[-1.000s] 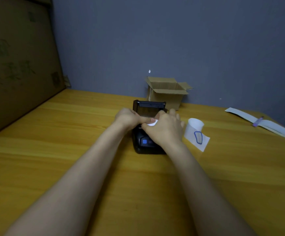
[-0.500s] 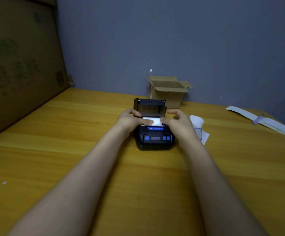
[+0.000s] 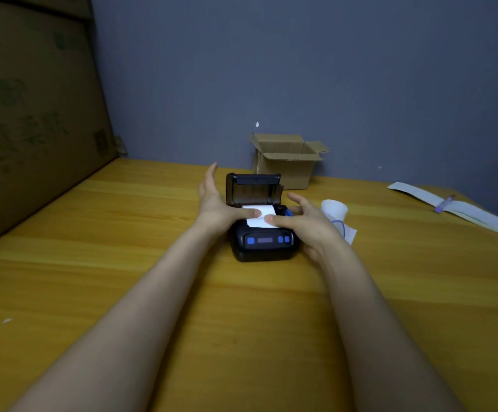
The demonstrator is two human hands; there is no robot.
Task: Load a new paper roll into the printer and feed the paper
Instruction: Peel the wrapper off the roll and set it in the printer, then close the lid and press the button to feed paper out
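Note:
A small black printer (image 3: 264,246) with blue buttons sits in the middle of the wooden table (image 3: 123,263), its lid (image 3: 252,190) standing up at the back. A white strip of paper (image 3: 258,216) lies out of the open bay over the printer's front. My left hand (image 3: 216,203) is at the printer's left side, thumb pressing on the paper's left edge, fingers spread upward. My right hand (image 3: 307,224) is at the right side, thumb on the paper's front right corner, fingers apart. The roll inside the bay is hidden.
A second white paper roll (image 3: 334,209) with a loose tail stands just right of the printer, behind my right hand. A small open cardboard box (image 3: 286,162) sits behind it against the wall. A booklet with a purple pen (image 3: 456,208) lies far right. A big carton (image 3: 33,114) stands left.
My hands have come off the top of the printer and moved to its sides. The paper strip now lies pulled out over the front, with both thumbs on it.

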